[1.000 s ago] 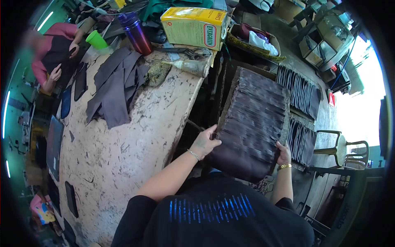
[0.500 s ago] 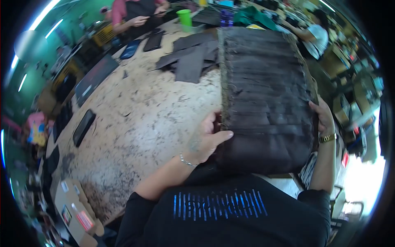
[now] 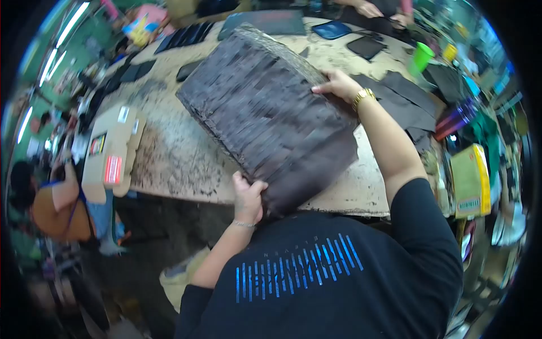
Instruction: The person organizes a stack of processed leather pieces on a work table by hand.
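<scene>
A wide slab of dark brown leather-like strips (image 3: pixel 271 107), with frayed edges, is tilted over the worktable (image 3: pixel 169 164). My left hand (image 3: pixel 248 198), with a silver bracelet, grips its lower left edge, thumb on top. At the upper right edge, my right hand (image 3: pixel 341 90), with a gold watch, holds the slab with its thumb on the face and its other fingers mostly hidden. Dark flat pieces (image 3: pixel 403 99) lie just right of my right hand.
A cardboard box (image 3: pixel 116 150) sits at the table's left edge. Right are a green cup (image 3: pixel 420 58), a purple bottle (image 3: pixel 456 117) and a yellow packet (image 3: pixel 471 181). A co-worker's hands (image 3: pixel 370 8) show at the far side; a person (image 3: pixel 59 206) is at left.
The slab has swung left across the table and now slants to the upper left, still held by both my hands. The view has turned left, showing the cardboard box more fully.
</scene>
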`<state>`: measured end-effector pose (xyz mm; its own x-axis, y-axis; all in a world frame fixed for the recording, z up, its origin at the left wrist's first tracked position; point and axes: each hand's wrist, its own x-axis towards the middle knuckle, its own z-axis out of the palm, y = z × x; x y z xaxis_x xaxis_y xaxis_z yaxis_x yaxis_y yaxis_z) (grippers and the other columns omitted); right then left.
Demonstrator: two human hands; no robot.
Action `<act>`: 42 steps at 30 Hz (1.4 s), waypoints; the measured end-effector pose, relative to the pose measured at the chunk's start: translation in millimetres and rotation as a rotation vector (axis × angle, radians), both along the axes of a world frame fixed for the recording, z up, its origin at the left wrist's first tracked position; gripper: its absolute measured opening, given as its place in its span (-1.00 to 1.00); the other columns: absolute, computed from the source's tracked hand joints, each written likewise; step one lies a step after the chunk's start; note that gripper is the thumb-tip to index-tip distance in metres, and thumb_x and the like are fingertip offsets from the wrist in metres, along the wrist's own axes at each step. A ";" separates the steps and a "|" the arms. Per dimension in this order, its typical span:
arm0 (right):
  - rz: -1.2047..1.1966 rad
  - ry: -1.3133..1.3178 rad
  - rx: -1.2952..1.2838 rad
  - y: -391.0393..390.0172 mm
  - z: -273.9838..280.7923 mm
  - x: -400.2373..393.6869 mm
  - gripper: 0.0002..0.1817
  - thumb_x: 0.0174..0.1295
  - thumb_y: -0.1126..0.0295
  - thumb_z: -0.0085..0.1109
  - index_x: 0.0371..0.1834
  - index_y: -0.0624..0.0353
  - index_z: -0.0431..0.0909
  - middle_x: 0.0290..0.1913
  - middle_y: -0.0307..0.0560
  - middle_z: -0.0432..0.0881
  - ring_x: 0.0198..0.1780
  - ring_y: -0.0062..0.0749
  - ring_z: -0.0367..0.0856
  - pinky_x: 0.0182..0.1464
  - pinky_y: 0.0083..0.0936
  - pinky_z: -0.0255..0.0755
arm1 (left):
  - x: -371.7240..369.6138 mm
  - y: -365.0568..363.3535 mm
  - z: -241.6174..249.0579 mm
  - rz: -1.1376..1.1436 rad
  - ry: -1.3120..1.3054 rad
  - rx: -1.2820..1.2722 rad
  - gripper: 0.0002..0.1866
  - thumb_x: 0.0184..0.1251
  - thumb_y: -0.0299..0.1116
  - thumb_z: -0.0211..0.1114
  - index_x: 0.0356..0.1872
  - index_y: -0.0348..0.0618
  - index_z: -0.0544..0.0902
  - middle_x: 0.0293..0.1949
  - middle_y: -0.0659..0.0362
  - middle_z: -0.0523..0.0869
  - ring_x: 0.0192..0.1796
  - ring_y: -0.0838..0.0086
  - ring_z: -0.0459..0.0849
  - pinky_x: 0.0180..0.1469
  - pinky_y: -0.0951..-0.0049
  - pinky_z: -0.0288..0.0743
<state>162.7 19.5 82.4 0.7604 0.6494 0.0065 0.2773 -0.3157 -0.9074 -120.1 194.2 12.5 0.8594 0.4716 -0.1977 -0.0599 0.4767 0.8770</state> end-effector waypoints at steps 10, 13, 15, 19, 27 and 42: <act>-0.331 -0.809 -0.159 54.3 -34.5 23.8 -0.48 0.05 -0.15 0.09 -0.08 -0.02 0.54 -0.12 0.01 0.53 0.00 -0.06 0.42 0.05 -0.27 0.31 | 10.3 -20.5 -7.2 -0.545 0.525 0.101 -0.61 0.20 -0.39 0.22 0.02 -0.31 0.37 -0.31 0.13 0.61 -0.29 0.51 0.63 -0.27 0.56 0.50; -0.206 -0.782 -0.046 11.0 -54.9 -54.6 -0.49 0.01 -0.08 0.18 -0.18 0.14 0.54 -0.17 0.02 0.50 -0.06 -0.14 0.40 -0.03 -0.23 0.31 | -7.7 7.5 -19.2 -0.524 0.472 0.284 -0.71 0.23 -0.40 0.19 -0.08 -0.33 0.47 -0.36 0.14 0.63 -0.35 0.53 0.63 -0.32 0.59 0.50; -0.073 -0.647 -0.239 -1.9 -51.1 -123.5 -0.45 -0.04 -0.07 0.22 -0.10 0.11 0.49 -0.06 -0.01 0.43 0.02 -0.13 0.34 -0.02 -0.18 0.29 | -8.2 24.8 -21.4 -0.480 0.405 0.412 -0.76 0.24 -0.40 0.18 -0.14 -0.34 0.51 -0.39 0.14 0.63 -0.38 0.53 0.62 -0.34 0.60 0.50; -0.067 -0.661 -0.343 -0.1 -73.7 -171.7 -0.41 -0.10 0.05 0.28 -0.01 0.12 0.44 0.03 0.06 0.35 0.11 -0.11 0.27 0.03 -0.13 0.26 | 18.6 42.4 8.7 -0.301 0.232 1.009 -0.76 0.19 -0.42 0.20 -0.14 -0.29 0.52 -0.34 0.08 0.62 -0.39 0.51 0.61 -0.35 0.58 0.48; -0.087 -0.620 -0.430 9.5 -86.1 -175.4 -0.46 -0.05 0.12 0.25 0.00 0.13 0.43 0.04 0.03 0.37 0.13 -0.13 0.28 0.06 -0.19 0.26 | 6.2 60.0 15.9 -0.508 0.259 1.620 -0.62 0.03 -0.35 0.31 -0.11 -0.26 0.51 -0.28 -0.01 0.54 -0.34 0.22 0.56 -0.23 0.38 0.46; -0.078 -0.924 -0.419 24.1 -77.2 -177.2 -0.45 -0.07 0.07 0.23 -0.01 0.10 0.43 0.00 0.04 0.40 0.06 -0.13 0.38 0.02 -0.25 0.29 | -155.7 109.0 -64.0 -1.040 0.565 1.305 -0.94 0.07 -0.46 0.08 -0.50 -0.18 0.52 -0.45 0.00 0.59 -0.29 0.10 0.56 -0.26 0.23 0.44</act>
